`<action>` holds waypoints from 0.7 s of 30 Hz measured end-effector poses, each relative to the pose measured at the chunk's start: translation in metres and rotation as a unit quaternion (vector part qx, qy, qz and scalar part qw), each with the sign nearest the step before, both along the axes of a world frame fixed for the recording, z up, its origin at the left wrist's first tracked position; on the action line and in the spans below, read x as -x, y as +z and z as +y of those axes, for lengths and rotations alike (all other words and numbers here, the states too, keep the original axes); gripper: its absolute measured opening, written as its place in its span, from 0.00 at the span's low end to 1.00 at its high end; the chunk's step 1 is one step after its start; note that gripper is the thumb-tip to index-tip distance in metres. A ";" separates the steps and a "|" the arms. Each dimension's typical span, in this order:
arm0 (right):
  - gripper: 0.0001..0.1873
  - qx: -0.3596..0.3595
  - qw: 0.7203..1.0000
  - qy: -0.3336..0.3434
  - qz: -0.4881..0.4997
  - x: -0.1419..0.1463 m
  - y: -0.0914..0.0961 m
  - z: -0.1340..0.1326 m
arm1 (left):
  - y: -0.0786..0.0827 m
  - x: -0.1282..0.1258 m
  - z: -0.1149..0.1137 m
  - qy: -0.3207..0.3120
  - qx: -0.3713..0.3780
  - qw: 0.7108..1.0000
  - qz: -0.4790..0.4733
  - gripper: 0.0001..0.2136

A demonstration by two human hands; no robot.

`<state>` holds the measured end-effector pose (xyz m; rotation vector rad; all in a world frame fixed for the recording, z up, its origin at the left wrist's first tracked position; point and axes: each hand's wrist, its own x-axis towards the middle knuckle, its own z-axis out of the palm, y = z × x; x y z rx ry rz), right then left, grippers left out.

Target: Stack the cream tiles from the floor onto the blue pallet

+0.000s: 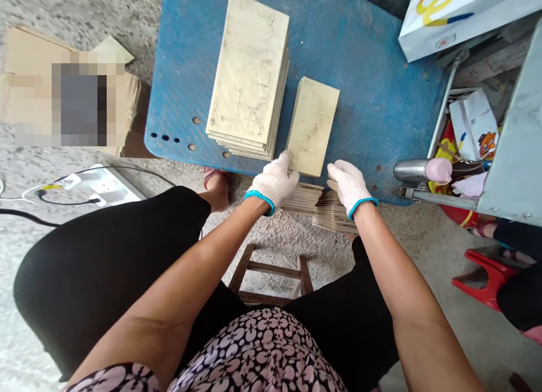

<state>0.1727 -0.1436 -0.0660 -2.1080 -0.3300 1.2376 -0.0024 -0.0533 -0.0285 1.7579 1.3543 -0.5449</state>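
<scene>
My left hand (275,181), in a white knit glove with a blue cuff, touches the near left corner of a small stack of cream tiles (312,126). My right hand (348,186), gloved the same way, lies close to that stack's near right corner. I cannot tell whether either hand grips it. A taller stack of cream tiles (249,70) stands to the left on a blue perforated board (368,98). Below the board's edge, under my hands, two low tile stacks (315,204) sit partly hidden.
A flattened cardboard box (25,59) lies on the concrete floor at left, near a white power strip (101,188) with cables. A wooden stool (271,273) stands between my knees. At right are a white paper bag (449,13), a grey metal cart (516,143), and another person's legs (520,284).
</scene>
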 end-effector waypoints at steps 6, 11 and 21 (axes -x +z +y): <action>0.29 -0.005 0.998 0.070 0.005 0.005 -0.021 0.007 | -0.025 -0.013 0.002 0.036 -0.038 0.999 -0.008 0.23; 0.19 -0.004 0.996 0.083 0.013 0.011 -0.020 0.015 | -0.035 -0.019 0.007 0.078 -0.018 0.997 -0.022 0.21; 0.16 -0.069 0.990 -0.031 0.123 0.024 -0.020 0.024 | -0.042 -0.023 0.009 0.170 -0.010 0.984 -0.044 0.18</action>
